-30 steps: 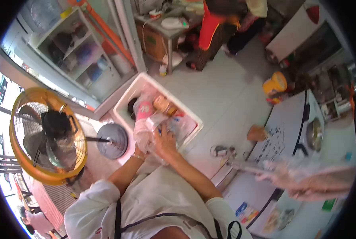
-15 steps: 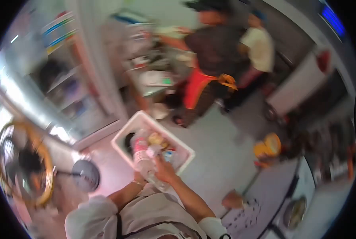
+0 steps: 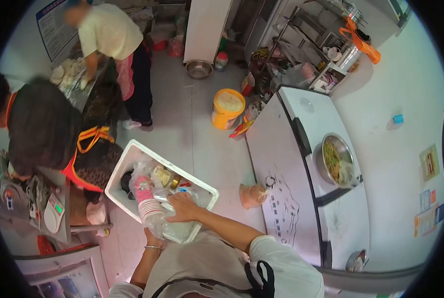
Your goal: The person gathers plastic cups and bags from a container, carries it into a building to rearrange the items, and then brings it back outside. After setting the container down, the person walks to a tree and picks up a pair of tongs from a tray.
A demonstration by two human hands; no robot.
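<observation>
A white foam box (image 3: 192,183) is held in front of my waist. Inside lie a sleeve of pink-and-white paper cups (image 3: 145,196) in clear plastic, a jar with a gold lid (image 3: 175,182) and a dark round thing (image 3: 127,183). My left hand (image 3: 153,238) is at the box's near side, low down, apparently supporting it; its fingers are mostly hidden. Reaching over the near rim, my right hand (image 3: 183,207) has its fingers curled on a clear plastic package (image 3: 178,229) beside the cups. What exactly is in that package cannot be made out.
To the right stands a white chest freezer (image 3: 301,107) bearing a metal bowl of green vegetables (image 3: 337,161). A yellow bucket (image 3: 227,108) and a bag (image 3: 253,195) sit on the floor. Two people work at left, one in an apron (image 3: 78,166), near a scale (image 3: 54,213).
My view has swung right, so the freezer and shelves have come into full sight and the two people now appear at left. The box and both hands stay together before me.
</observation>
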